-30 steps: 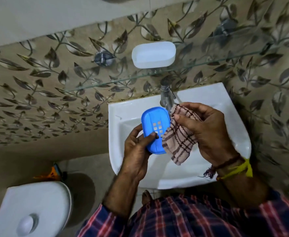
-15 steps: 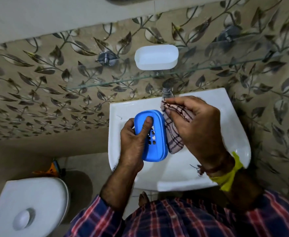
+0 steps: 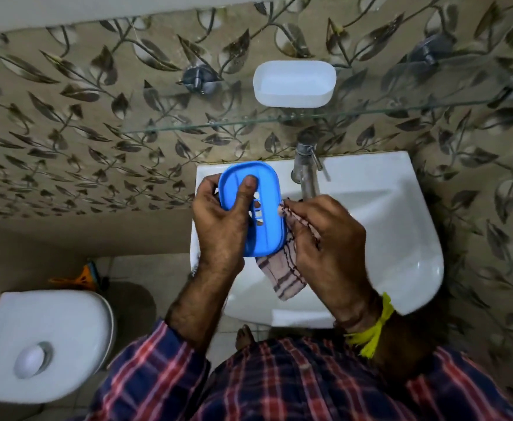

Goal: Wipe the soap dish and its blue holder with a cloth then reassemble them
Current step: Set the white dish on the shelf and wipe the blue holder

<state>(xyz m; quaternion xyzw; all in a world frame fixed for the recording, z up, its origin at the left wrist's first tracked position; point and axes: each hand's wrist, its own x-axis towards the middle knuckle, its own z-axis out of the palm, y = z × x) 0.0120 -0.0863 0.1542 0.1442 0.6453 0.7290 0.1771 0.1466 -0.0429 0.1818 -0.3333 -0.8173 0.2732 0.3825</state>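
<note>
My left hand (image 3: pixel 218 220) grips the blue holder (image 3: pixel 267 205), an oval tray with ribs and drain slots, above the left part of the basin; the thumb lies across its top face. My right hand (image 3: pixel 331 247) holds a checked brown and pink cloth (image 3: pixel 282 275) against the holder's right edge, and the cloth's loose end hangs below it. The white soap dish (image 3: pixel 294 83) stands on the glass shelf (image 3: pixel 249 124) above the tap, apart from both hands.
A white washbasin (image 3: pixel 401 238) with a steel tap (image 3: pixel 305 168) is under my hands. A white toilet cistern lid (image 3: pixel 42 344) sits at lower left, an orange brush (image 3: pixel 81 276) behind it. Leaf-patterned tiles (image 3: pixel 66 147) cover the wall.
The left hand has turned the blue holder and lifted it toward the basin's back edge, thumb now on top. The right hand with the cloth has dropped to the holder's right edge.
</note>
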